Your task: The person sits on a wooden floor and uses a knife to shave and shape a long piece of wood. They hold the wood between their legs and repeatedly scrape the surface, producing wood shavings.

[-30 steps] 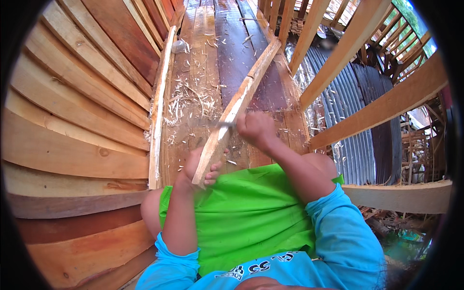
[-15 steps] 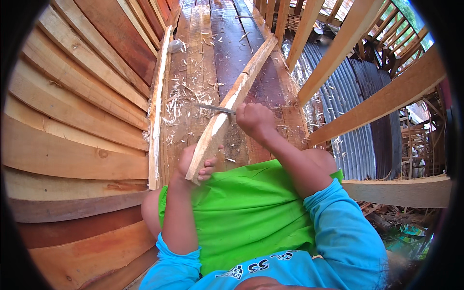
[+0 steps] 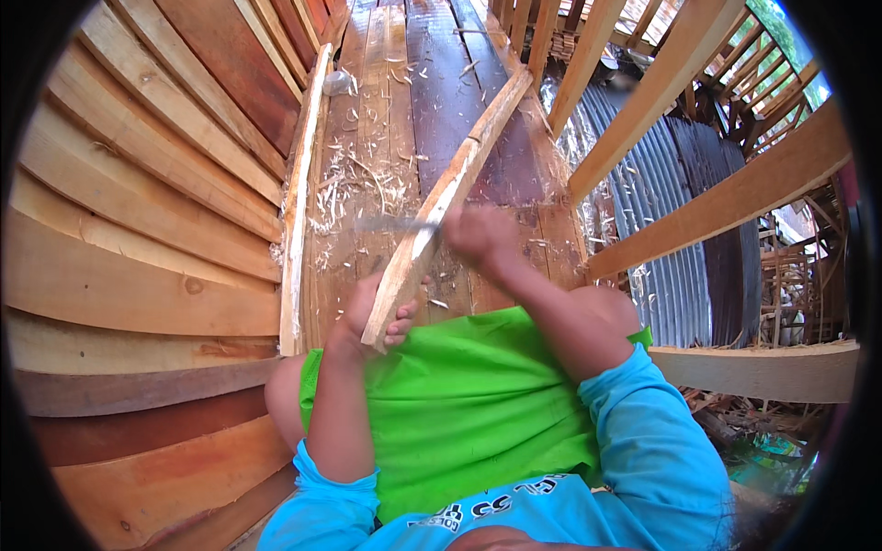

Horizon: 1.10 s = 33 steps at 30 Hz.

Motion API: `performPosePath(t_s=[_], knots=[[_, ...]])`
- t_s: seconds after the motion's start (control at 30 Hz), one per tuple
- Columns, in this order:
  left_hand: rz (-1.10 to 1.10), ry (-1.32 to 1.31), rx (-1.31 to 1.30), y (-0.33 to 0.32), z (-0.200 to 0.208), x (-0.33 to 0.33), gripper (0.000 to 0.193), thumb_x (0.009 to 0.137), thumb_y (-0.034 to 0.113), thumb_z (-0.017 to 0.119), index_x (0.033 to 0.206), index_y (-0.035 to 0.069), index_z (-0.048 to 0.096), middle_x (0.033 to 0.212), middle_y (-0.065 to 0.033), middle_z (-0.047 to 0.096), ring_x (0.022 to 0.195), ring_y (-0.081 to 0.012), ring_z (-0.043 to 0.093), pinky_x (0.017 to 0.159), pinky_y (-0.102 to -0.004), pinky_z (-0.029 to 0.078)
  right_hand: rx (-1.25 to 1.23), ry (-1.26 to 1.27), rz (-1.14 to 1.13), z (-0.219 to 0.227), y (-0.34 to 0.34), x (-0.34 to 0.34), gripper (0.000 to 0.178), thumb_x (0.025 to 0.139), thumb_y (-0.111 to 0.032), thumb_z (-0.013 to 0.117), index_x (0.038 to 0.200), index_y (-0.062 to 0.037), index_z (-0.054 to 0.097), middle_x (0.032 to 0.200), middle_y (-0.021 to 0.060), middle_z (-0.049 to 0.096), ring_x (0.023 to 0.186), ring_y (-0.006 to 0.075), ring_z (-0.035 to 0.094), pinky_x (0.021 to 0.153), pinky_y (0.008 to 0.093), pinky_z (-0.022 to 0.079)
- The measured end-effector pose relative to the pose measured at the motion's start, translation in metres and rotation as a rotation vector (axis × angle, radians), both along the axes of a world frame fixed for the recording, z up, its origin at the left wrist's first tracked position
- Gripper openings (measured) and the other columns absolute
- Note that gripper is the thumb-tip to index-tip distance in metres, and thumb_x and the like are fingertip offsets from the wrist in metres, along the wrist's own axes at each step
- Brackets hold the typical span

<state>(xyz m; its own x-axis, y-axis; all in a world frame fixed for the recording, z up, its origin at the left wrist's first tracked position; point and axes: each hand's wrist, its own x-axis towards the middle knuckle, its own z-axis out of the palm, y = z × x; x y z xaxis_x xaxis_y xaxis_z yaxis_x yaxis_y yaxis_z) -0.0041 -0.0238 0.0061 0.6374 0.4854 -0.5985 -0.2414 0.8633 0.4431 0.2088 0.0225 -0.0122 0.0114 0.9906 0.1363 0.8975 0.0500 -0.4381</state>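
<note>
1. Evidently the step in hand is shaving: a knife, its blade blurred, lies across a wooden bar, and a pale strip runs along the bar's upper face. Curled shavings litter the plank floor beside it.

2. Left hand: wrapped round the bar near its lower end, just ahead of the green cloth over the lap. The fingers curl under, and their tips come up along the bar's right side, pressed to the wood. The thumb I cannot make out clearly.

3. Right hand: closed in a fist at the knife's right end, just right of the bar. The handle is hidden inside the grip, so how each finger sits on it I cannot tell.

4. Position of the bar: slanting from the left palm up and rightward, its far end near the floor's right edge. It passes between the two hands, under the blade.

5. In my judgement, a further stroke calls for a low, steady blade angle and a firm left hold, with those left fingertips clear of the cutting path.
</note>
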Motion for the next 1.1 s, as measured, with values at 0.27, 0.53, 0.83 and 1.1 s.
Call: performPosePath(t_s=[0.27,0.53,0.83,1.1], knots=[[0.001,-0.066,-0.007,-0.002,-0.002,-0.004,0.049,0.099,0.041,0.031,0.126,0.004,0.049,0.063,-0.0029,0.045,0.038,-0.0121,0.04,0.033,-0.0262,0.033,0.04,0.014,0.007,0.007,-0.004,-0.002,0.052,0.093,-0.032,0.04,0.06,-0.0011,0.067,0.055,0.022,0.059,0.051,0.041,0.061,0.057,0.0517,0.052],[-0.023,-0.027,0.03,0.001,-0.003,-0.006,0.049,0.099,0.04,0.031,0.126,0.003,0.048,0.063,-0.0029,0.045,0.039,-0.0119,0.041,0.033,-0.0266,0.035,0.075,-0.029,0.1,-0.007,-0.004,-0.008,0.052,0.093,-0.031,0.039,0.055,-0.0037,0.063,0.051,0.0202,0.057,0.048,0.0375,0.061,0.051,0.048,0.051],[-0.025,0.032,0.066,0.009,-0.006,0.01,0.049,0.099,0.042,0.03,0.126,0.005,0.048,0.063,-0.0025,0.045,0.039,-0.0124,0.041,0.034,-0.0257,0.033,0.059,-0.03,-0.082,-0.007,0.022,0.017,0.052,0.093,-0.031,0.04,0.058,-0.0021,0.066,0.054,0.0187,0.061,0.049,0.036,0.063,0.051,0.0493,0.051],[-0.041,0.0,0.079,0.01,-0.012,0.01,0.051,0.099,0.046,0.03,0.125,0.007,0.048,0.062,-0.0028,0.045,0.041,-0.0123,0.043,0.035,-0.0263,0.035,0.09,0.002,-0.1,-0.014,0.028,0.018,0.05,0.091,-0.032,0.04,0.06,-0.0026,0.066,0.054,0.0193,0.061,0.049,0.0375,0.062,0.051,0.0501,0.05]])
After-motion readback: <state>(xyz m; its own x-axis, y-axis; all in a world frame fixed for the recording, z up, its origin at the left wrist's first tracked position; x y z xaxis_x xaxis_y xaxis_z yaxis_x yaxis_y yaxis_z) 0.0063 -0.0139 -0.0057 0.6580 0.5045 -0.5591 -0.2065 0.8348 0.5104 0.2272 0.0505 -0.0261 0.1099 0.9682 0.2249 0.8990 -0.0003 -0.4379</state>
